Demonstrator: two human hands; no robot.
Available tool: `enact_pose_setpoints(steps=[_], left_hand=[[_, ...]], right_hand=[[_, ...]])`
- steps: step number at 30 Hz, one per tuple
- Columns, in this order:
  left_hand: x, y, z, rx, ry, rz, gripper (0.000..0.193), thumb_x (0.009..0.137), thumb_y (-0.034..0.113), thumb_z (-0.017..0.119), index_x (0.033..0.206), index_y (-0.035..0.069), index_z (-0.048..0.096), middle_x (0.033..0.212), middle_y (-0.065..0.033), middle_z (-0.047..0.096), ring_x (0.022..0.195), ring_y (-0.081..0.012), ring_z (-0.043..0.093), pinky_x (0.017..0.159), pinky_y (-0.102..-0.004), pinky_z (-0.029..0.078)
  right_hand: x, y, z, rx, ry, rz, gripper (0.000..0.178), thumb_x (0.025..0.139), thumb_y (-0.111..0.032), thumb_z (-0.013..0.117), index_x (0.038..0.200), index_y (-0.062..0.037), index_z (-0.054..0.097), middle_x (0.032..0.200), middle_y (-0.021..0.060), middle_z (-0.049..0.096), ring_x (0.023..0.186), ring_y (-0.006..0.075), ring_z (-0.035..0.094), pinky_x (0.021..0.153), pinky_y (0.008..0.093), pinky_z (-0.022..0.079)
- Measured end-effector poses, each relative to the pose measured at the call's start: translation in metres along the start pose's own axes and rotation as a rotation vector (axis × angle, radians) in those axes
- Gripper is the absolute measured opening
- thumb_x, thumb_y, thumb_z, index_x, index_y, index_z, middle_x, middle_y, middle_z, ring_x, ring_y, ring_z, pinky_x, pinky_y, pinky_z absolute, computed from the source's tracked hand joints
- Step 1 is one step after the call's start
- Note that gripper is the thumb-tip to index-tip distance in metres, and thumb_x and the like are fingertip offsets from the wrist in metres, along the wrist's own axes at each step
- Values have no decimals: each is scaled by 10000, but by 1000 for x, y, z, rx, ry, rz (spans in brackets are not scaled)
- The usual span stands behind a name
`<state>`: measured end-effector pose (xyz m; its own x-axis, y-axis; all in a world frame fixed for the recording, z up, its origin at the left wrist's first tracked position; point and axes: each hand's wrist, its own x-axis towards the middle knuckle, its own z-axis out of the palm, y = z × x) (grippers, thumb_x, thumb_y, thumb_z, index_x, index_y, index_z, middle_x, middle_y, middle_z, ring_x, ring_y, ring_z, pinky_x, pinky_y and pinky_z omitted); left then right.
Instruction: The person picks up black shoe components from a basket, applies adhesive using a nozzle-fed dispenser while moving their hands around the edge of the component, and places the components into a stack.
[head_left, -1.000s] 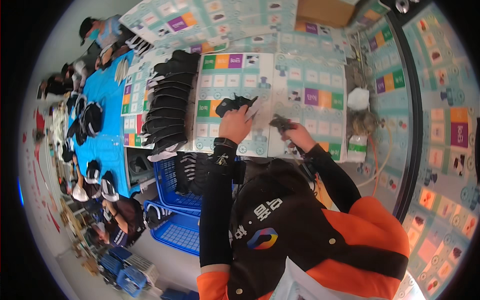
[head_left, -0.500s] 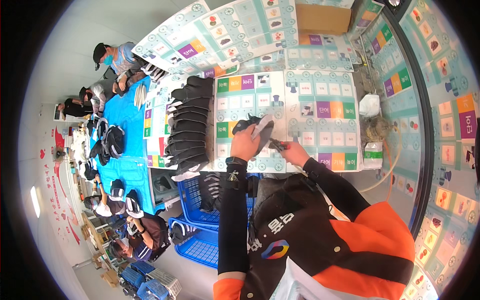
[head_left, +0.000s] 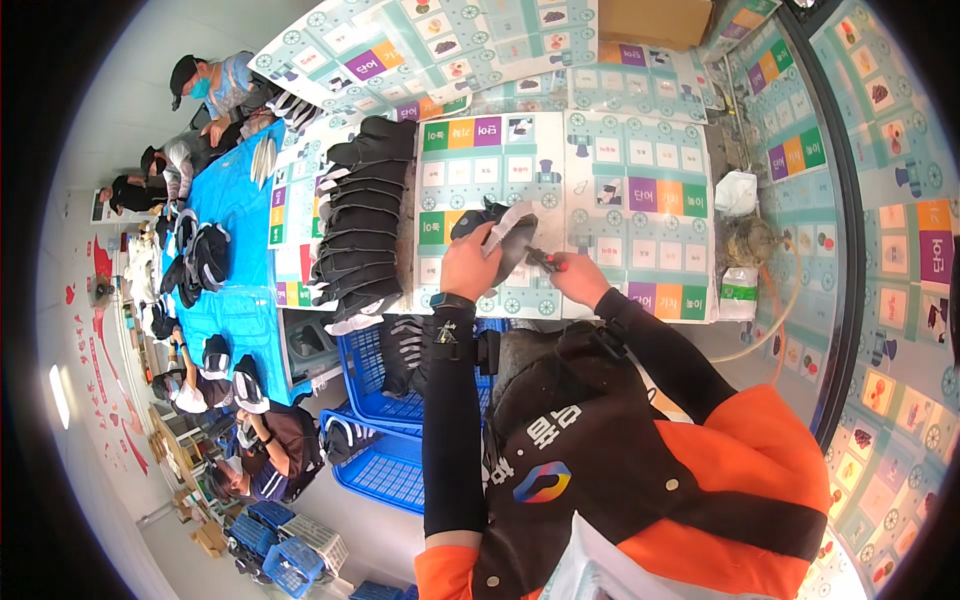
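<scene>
My left hand [head_left: 472, 262] grips a black shoe upper [head_left: 517, 252] with a pale grey-white strip, held tilted over the patterned table covering. Its fingers wrap round the side of the shoe upper, so part of it is hidden. In my right hand [head_left: 580, 281] is a dark nozzle gun [head_left: 541, 260] with a red part near the fingers. The nozzle points left at the shoe upper and sits close to its right side; whether they touch I cannot tell. A long row of black shoe uppers [head_left: 362, 210] lies packed together to the left.
Blue plastic baskets [head_left: 385, 470] holding dark shoe parts stand below the table's front edge. A pale hose [head_left: 770, 348] curves along the right, near a white crumpled bag [head_left: 737, 193]. A blue-covered table [head_left: 235, 210] with several people working at it runs along the left.
My view has shifted slightly, moving the whole scene up and left. The shoe upper is turned a little in my left hand; the nozzle gun stays close to it.
</scene>
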<state>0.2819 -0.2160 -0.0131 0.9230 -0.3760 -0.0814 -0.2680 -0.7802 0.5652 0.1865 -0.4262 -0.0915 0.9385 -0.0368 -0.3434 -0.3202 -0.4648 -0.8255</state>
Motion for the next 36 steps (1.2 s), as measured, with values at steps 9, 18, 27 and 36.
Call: enact_pose_setpoints(steps=[9,18,27,36], left_hand=[[-10,1,-3,20,-18,-46,445,858,218,712,1294,141,667,1013,-173,721,969,-401,661,849,-500,532],[-11,-1,-6,-3,-26,-51,438,857,199,707,1288,134,667,1017,-192,723,953,-417,668,819,-508,537],[-4,0,-1,-2,17,-2,426,863,217,699,1281,137,672,1033,-193,726,980,-417,668,852,-504,538],[10,10,3,8,-39,-30,414,864,262,698,1257,133,683,1044,-183,732,1005,-404,671,876,-498,540]], right_hand=[[10,-6,-1,36,-25,11,280,863,-213,588,979,9,711,903,292,686,912,494,641,811,541,504],[1,-13,-5,35,-128,26,295,847,-210,595,962,35,712,890,297,677,899,487,642,796,509,508],[-16,-8,-3,86,-167,57,280,838,-209,602,941,28,712,863,282,686,849,483,643,780,511,508],[-9,-8,-12,-97,73,-72,235,837,-189,592,941,4,677,845,278,676,851,492,643,763,556,503]])
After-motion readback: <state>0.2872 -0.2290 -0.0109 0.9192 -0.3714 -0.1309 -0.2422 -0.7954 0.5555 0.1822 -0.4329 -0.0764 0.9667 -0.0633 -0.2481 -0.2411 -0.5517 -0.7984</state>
